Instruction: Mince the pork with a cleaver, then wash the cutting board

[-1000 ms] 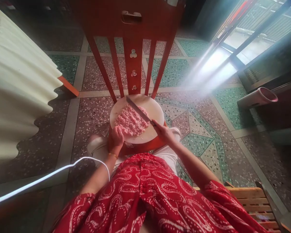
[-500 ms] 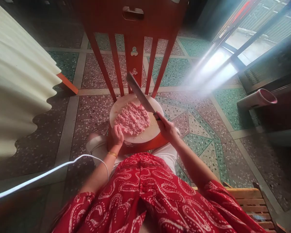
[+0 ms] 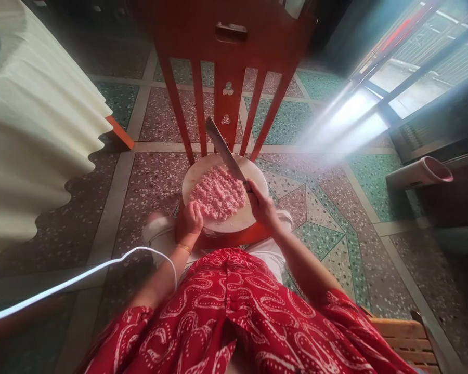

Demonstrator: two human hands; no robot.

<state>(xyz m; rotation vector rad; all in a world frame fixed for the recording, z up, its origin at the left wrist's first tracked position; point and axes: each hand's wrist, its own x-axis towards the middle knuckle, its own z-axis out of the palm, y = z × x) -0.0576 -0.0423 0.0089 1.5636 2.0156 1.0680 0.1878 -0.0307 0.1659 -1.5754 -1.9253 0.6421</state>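
A round pale cutting board (image 3: 253, 213) lies on the seat of a red wooden chair, with a spread mass of pink minced meat (image 3: 217, 195) on it. My right hand (image 3: 262, 203) is wrapped round the dark handle of a cleaver (image 3: 225, 150). Its blade slants up and to the left across the far right side of the meat; whether the edge touches the meat I cannot tell. At the board's near left rim, my left hand (image 3: 192, 219) is closed on the edge, thumb on top beside the meat. Its other fingers are mostly hidden.
The slatted red chair back (image 3: 225, 106) rises just beyond the board. A white cable (image 3: 70, 275) runs by my left forearm. Left hangs a cream tablecloth (image 3: 35, 140); right stands a pinkish bin (image 3: 411, 174). A slatted wooden seat (image 3: 405, 343) is at lower right.
The cleaver and my right hand have moved left and slightly down relative to the board, nearer the meat. My left hand stays at the board's rim. The whole view has shifted slightly.
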